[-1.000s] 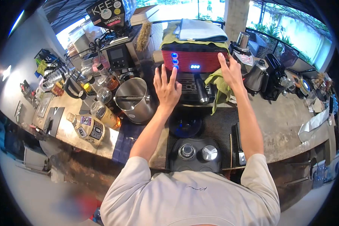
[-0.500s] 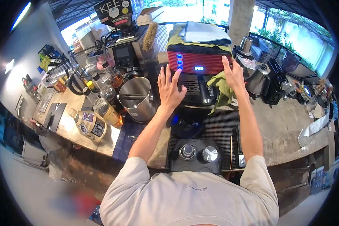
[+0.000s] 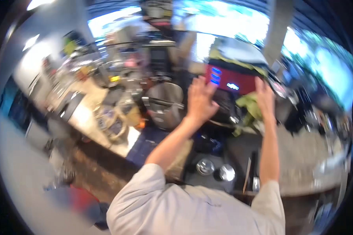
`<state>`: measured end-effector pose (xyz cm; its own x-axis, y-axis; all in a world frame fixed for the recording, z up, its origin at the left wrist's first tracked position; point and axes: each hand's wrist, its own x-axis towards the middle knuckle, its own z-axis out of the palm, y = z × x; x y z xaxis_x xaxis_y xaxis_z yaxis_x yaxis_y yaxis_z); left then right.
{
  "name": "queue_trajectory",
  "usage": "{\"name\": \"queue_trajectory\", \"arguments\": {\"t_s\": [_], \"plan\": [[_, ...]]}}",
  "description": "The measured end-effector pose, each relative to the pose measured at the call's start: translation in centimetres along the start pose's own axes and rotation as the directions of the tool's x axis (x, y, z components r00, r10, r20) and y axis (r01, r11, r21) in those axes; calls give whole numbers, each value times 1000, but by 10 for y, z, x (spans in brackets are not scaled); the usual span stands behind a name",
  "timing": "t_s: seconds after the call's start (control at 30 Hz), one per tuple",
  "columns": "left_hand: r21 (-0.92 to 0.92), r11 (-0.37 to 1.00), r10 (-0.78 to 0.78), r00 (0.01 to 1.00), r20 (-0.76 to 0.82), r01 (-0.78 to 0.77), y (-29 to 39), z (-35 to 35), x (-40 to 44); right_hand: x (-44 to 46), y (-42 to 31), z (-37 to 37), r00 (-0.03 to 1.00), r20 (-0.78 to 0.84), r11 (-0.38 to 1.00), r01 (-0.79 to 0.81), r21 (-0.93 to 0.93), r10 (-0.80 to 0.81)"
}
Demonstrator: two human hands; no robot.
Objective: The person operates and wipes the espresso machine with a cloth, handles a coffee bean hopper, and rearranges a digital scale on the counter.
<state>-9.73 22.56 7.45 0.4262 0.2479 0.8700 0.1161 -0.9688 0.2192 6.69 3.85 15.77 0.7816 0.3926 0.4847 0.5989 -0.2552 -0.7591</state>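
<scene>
My left hand (image 3: 201,101) is at the left front of a red espresso machine (image 3: 241,76), fingers spread and a fingertip close to its lit blue buttons (image 3: 215,76). At the machine's right front edge is my right hand (image 3: 265,98), fingers stretched upward and apart. Neither hand holds anything that shows. Folded cloths (image 3: 239,51) lie on top of the machine, and a green cloth (image 3: 250,107) hangs below its right side. Motion blurs the view, so exact contact is unclear.
A metal bin (image 3: 165,115) stands left of my left hand. Bottles (image 3: 115,117) and a grinder (image 3: 159,58) are farther left. Two round metal tops (image 3: 215,169) show on a dark stand near my chest. Blurred dark appliances (image 3: 302,105) stand at the right.
The whole view has swung, so the machine and both hands appear farther right and lower, and it is now blurred. Both hands remain beside the machine's front.
</scene>
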Motion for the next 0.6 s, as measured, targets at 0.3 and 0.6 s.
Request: {"name": "queue_trajectory", "arguments": {"t_s": [0.3, 0.6], "plan": [[-69, 995, -69, 998, 15, 70, -10, 1, -7, 15, 20, 15, 992, -5, 991, 128, -41, -128], [-68, 992, -98, 992, 84, 104, -2, 2, -9, 11, 24, 10, 997, -20, 997, 75, -34, -76]]}}
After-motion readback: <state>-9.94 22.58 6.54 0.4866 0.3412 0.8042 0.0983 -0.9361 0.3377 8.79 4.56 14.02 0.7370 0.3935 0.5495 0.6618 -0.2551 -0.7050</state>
